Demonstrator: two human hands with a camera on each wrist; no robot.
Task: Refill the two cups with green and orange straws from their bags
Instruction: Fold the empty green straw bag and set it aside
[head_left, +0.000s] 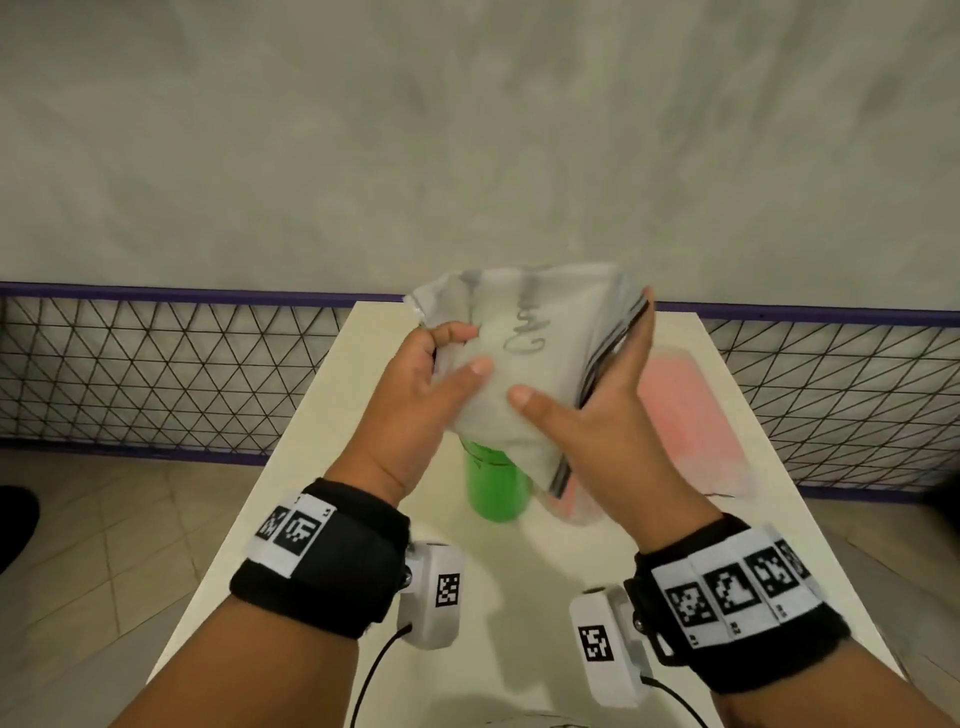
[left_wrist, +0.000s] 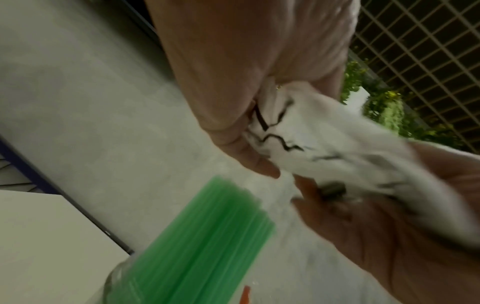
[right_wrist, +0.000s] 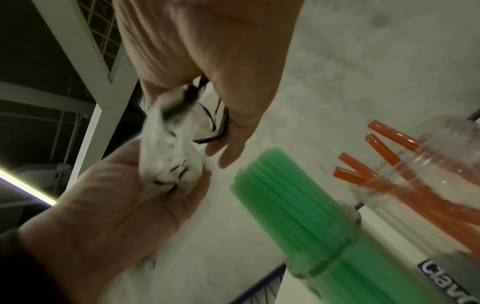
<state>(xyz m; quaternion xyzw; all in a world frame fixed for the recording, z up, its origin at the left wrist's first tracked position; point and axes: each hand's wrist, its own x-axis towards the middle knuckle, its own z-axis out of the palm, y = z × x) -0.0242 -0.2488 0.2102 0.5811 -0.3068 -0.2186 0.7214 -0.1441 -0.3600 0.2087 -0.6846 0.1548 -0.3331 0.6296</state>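
1. The clear plastic bag (head_left: 530, 364), crumpled and with black lettering on it, is held up in the air between both hands, above the worktop (head_left: 322, 499). No straws show inside it.
2. The left hand (head_left: 415, 395) grips the left side of the bag: the fingers curl into the plastic and the thumb lies flat on the front.
3. The right hand (head_left: 597, 415) holds the right side: the thumb presses on the front of the bag and the fingers reach up behind its edge. So both hands are clamped on the same bag, near each other but not touching.
4. Directly below the bag stands a clear cup packed with green straws (right_wrist: 293, 197); in the head view the bag's lower end covers the straw tops.
5. Just beside it, on the right, a second clear cup (right_wrist: 441, 164) holds only a few orange straws (right_wrist: 389, 164), leaning.
6. Farther right on the worktop lies the bag of orange straws (head_left: 685, 415), flat, apart from the hands.
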